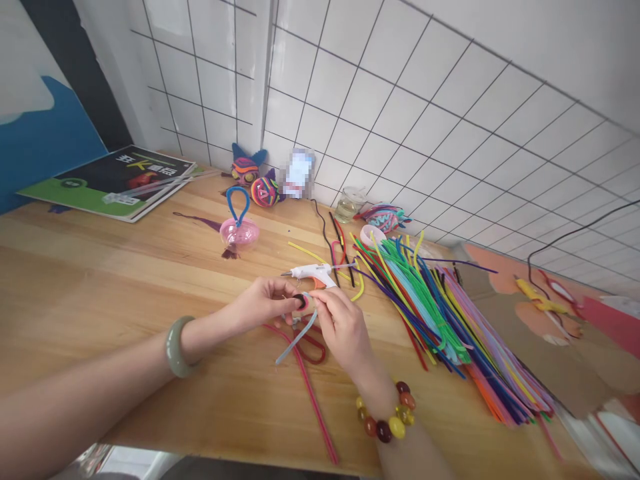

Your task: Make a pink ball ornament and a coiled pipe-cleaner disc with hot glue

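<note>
My left hand [267, 303] pinches a small coiled piece [302, 302], black and pink, between thumb and fingers. Close beside it, my right hand [343, 323] has its fingertips closed on a light blue pipe cleaner [297, 339], whose free end hangs down to the left. The two hands nearly meet over the table. Just beyond them lies a white glue gun [314, 272] with an orange trigger. Red and pink pipe cleaners [313, 400] lie on the wood below my hands. A pink clear shell with a blue loop [240, 232] stands farther back on the left.
Bundles of colored pipe cleaners [425, 300] spread over the right side of the wooden table [100, 280]. Colorful crafted figures [245, 167], a phone [299, 173] and a glass jar [349, 205] stand along the tiled wall. A yellow glue gun [540, 297] lies on cardboard at far right.
</note>
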A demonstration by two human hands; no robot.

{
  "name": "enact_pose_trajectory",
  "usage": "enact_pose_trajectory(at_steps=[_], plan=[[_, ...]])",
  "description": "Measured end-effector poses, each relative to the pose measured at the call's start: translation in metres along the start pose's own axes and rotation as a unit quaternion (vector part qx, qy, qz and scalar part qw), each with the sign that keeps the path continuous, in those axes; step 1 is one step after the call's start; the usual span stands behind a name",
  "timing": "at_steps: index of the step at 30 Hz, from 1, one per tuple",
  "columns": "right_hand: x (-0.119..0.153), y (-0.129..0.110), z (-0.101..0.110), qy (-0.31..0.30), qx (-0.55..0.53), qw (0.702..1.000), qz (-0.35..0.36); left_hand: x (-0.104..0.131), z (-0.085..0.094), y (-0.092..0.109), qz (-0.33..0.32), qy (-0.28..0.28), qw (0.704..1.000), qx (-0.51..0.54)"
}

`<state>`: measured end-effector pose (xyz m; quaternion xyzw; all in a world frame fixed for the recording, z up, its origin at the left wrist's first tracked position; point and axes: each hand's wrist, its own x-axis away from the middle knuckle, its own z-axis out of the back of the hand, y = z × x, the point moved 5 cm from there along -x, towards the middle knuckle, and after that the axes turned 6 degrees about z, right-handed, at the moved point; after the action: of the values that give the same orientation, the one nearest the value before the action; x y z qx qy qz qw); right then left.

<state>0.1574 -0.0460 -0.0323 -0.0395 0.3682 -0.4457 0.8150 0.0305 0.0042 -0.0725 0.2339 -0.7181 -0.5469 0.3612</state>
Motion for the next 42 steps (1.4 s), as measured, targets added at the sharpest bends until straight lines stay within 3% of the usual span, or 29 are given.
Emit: enact_pose_trajectory(at_steps=[42], plan=[[-0.0001, 0.0001, -0.0070, -0.044, 0.021, 0.999, 0.007, -0.0041, 0.0047, -0.0063, -0.014, 0.012, 0.999, -0.038]])
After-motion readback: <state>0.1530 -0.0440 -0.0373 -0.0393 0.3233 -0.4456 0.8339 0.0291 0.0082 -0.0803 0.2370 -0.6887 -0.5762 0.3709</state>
